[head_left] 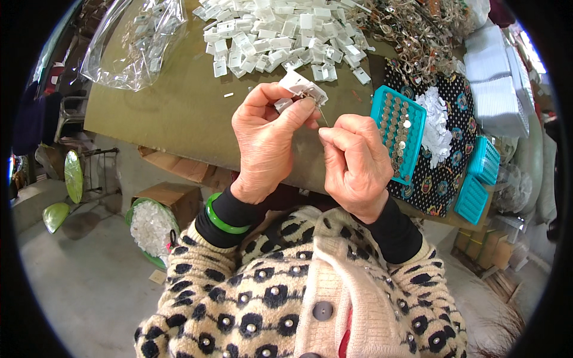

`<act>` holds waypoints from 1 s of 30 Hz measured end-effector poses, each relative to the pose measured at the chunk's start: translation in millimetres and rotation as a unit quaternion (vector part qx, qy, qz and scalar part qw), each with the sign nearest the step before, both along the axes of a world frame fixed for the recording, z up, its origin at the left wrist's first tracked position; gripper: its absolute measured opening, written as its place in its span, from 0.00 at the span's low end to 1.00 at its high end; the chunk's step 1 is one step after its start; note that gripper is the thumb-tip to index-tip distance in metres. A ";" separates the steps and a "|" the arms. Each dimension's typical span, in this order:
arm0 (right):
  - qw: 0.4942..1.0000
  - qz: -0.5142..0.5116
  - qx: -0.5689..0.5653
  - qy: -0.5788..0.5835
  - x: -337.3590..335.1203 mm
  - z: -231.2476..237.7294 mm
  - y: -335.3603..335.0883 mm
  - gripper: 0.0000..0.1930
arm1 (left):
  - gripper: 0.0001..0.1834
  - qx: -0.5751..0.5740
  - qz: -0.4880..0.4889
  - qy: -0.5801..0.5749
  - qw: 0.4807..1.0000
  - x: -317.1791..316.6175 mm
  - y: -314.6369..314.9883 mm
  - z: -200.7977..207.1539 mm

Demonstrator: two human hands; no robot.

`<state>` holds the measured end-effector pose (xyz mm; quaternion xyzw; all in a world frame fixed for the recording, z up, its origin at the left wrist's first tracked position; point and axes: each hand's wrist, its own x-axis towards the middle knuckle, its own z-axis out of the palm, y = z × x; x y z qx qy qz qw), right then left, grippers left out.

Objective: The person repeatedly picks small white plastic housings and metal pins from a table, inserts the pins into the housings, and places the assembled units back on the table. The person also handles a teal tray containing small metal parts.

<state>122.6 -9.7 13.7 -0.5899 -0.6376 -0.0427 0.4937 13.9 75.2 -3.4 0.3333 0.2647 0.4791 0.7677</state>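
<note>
My left hand (268, 128) is closed around a small white plastic case (304, 87), holding it up over the table between thumb and fingers. From the case a thin strand like a wire (323, 115) runs down toward my right hand (357, 158), whose thumb and forefinger pinch its end. Part of the case's inside is hidden by my left thumb. Just right of my right hand lies a turquoise tray (380, 98) with rows of round metallic discs (394, 128). Behind both hands is a heap of similar white plastic cases (286, 39).
Tangled wires (418, 36) lie at the far right, with small white flakes (437, 128) on a patterned cloth (456, 173). White stacked sheets (495, 77) and more turquoise trays (470, 200) stand beyond. A clear bag (134, 45) lies far left; a green basket (127, 216) stands on the floor.
</note>
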 end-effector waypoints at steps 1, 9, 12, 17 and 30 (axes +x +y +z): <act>1.000 -0.001 -0.003 -0.008 0.4 -0.8 0.7 0.11 | 0.09 -0.010 -0.004 -0.005 1.000 -1.5 1.6 1.1; 1.000 0.025 0.007 -0.017 -3.7 -2.4 7.6 0.14 | 0.08 -0.051 -0.027 -0.029 0.998 -11.3 7.8 -3.0; 0.999 0.027 0.021 -0.034 -6.2 0.3 10.4 0.14 | 0.08 0.006 -0.016 -0.027 0.999 -10.2 8.2 -8.5; 0.997 0.051 0.010 -0.054 -10.7 1.4 11.3 0.13 | 0.09 0.010 0.003 -0.008 1.000 -9.9 4.6 -12.5; 0.998 0.046 0.000 -0.043 -11.7 -5.7 15.1 0.15 | 0.08 -0.035 -0.010 -0.042 0.998 -19.1 15.3 -9.5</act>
